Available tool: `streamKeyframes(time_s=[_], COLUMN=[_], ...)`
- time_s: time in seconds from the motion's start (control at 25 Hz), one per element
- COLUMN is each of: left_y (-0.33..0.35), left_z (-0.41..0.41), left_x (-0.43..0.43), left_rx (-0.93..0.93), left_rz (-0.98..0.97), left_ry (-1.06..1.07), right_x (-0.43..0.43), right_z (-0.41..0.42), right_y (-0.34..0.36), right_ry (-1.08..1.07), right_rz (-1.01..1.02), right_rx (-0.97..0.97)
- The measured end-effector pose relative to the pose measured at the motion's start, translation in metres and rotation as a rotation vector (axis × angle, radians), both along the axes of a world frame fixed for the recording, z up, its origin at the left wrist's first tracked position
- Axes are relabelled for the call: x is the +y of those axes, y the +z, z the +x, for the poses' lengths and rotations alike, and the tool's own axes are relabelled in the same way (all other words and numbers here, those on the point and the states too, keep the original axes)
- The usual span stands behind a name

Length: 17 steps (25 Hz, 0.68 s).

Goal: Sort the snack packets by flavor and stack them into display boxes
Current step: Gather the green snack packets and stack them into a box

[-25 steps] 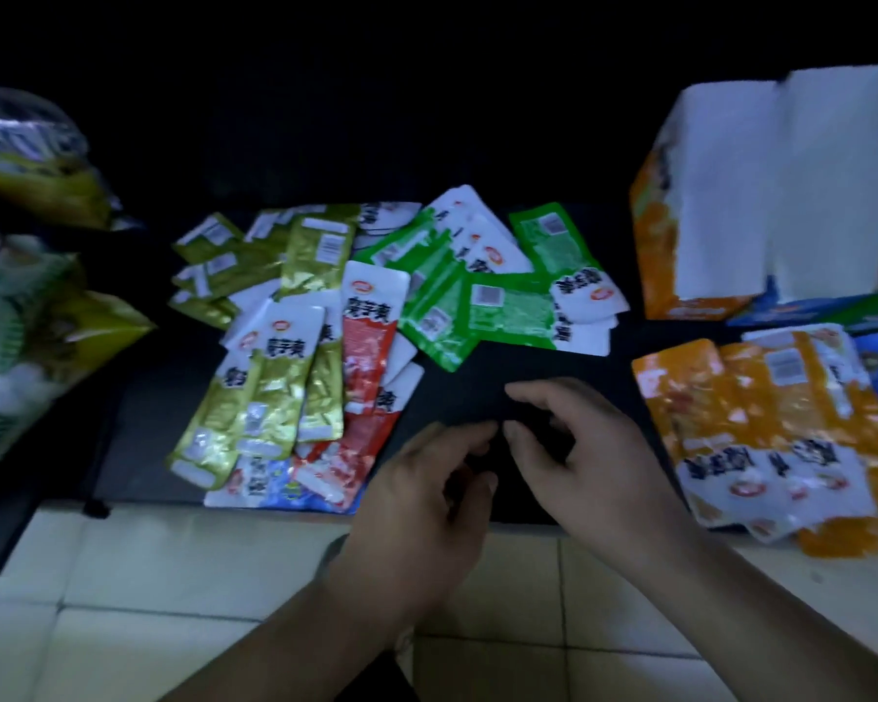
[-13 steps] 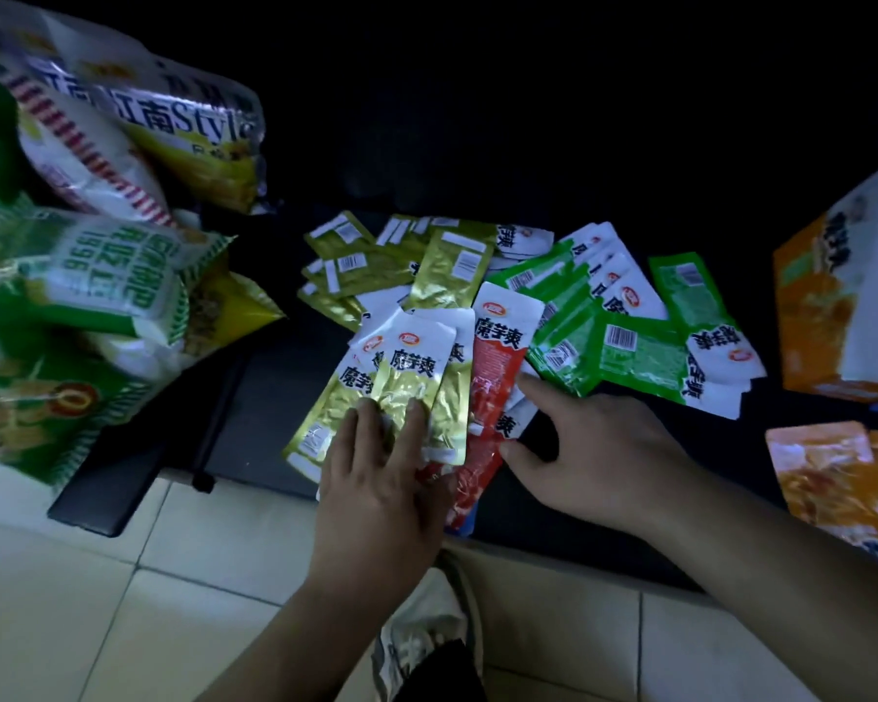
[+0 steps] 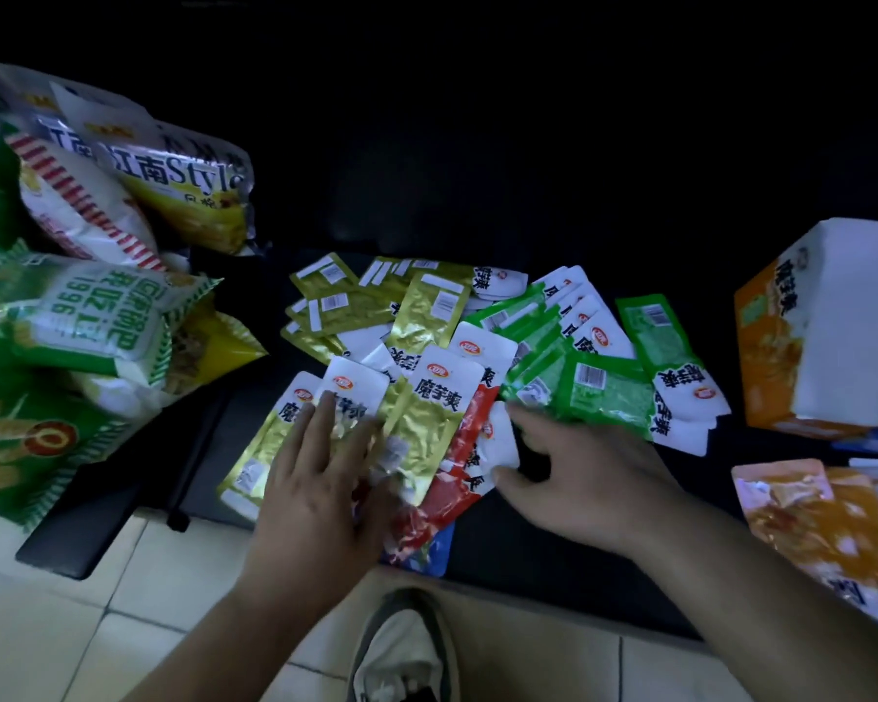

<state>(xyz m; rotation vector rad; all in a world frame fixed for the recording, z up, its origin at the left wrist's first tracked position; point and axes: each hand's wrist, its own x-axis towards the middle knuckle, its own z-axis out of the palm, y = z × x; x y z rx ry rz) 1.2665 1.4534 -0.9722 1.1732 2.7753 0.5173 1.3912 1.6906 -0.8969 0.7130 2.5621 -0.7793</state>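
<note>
Small snack packets lie spread on a black surface (image 3: pixel 503 529). Gold packets (image 3: pixel 427 316) fill the left and back of the pile, green packets (image 3: pixel 604 397) the right, with red packets (image 3: pixel 457 478) and a blue one (image 3: pixel 434 547) at the near edge. My left hand (image 3: pixel 320 478) rests flat with straight fingers on the near gold packets. My right hand (image 3: pixel 579 478) lies beside the red packets, its thumb and forefinger at the edge of a white-ended packet (image 3: pixel 500 438). An orange display box (image 3: pixel 781 357) stands at the right.
Large snack bags (image 3: pixel 97 276) are heaped at the left. Orange packets (image 3: pixel 822 519) lie at the near right. A pale tiled floor (image 3: pixel 97 640) and my shoe (image 3: pixel 401 651) show below the surface's front edge.
Both hands went from the bare front edge onto the pile: the left now lies on the gold packets, the right reached the red and white packets. The view swung left.
</note>
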Motion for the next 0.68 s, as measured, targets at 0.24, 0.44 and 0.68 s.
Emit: streamKeyframes(time_s=[0.24,0.44,0.68], left_y=[-0.012,-0.018,-0.009], left_z=[0.011,-0.008,0.026], left_x=[0.028,0.017,0.052], left_rx=[0.038,0.022,0.036], left_rz=[-0.152,-0.076,0.1], left_ry=[-0.143,-0.05,-0.208], right_x=[0.017,0.041,-0.006], right_z=[0.02,0.022,0.042], right_y=[-0.031,-0.052,-0.053], right_ry=[-0.181,-0.242,-0.09], right_rz=[0.13,0.18,0.01], right_rx=[0.376,-0.053,0.083])
